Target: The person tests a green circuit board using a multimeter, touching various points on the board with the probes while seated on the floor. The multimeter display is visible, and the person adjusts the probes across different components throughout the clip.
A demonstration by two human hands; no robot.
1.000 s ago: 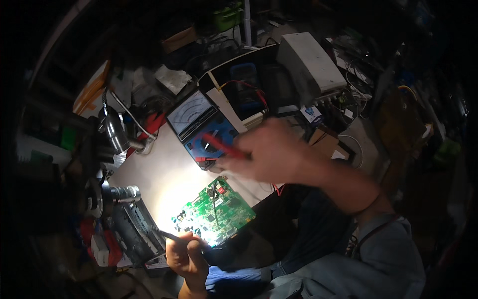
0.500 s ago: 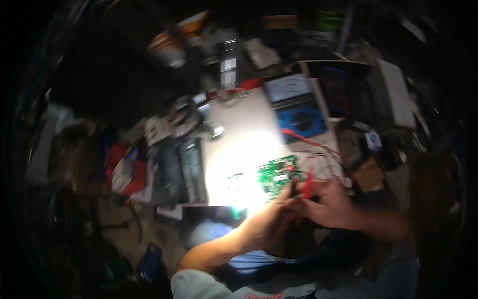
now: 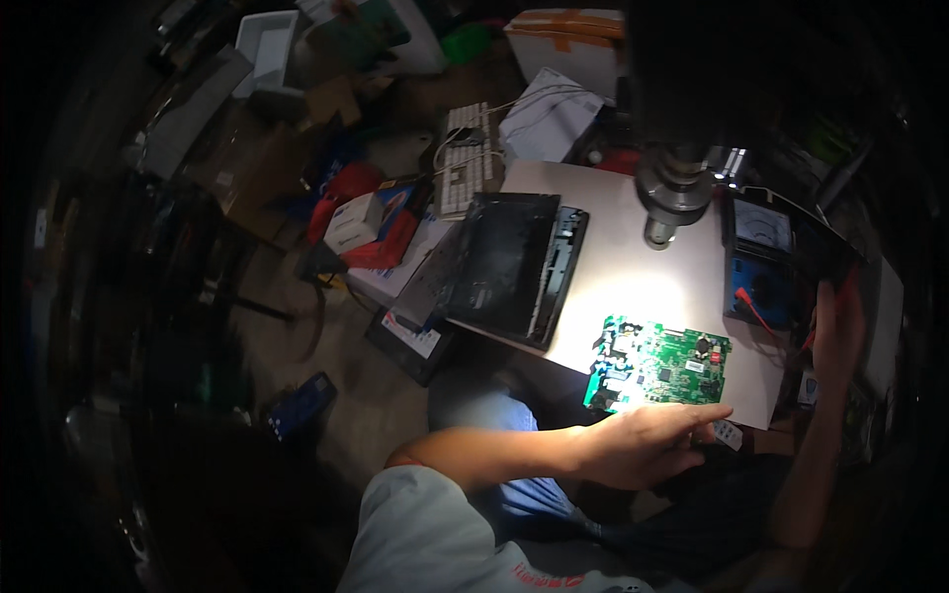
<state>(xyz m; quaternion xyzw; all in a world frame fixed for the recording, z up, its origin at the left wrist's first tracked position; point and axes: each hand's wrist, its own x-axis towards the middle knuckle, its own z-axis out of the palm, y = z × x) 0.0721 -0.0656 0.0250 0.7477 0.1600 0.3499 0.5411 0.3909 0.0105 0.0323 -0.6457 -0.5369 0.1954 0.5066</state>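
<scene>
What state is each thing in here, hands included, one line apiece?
Circuit board: brightly lit, components facing up
Left hand: at the board's near edge; grip unclear
Multimeter: face up, reading too small to tell
Right hand: right of the multimeter; grip unclear
Red lead: runs from the multimeter toward the right hand
Black panel: lying on the table
Keyboard: keys facing up

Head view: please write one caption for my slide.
Left hand at the near edge of a lit green circuit board, right hand beside a blue meter.

A hand could cross the white tabletop (image 3: pixel 682 287) between black casing (image 3: pixel 504 262) and analog multimeter (image 3: pixel 757 277), though the microscope head (image 3: pixel 672 193) overhangs.
</scene>
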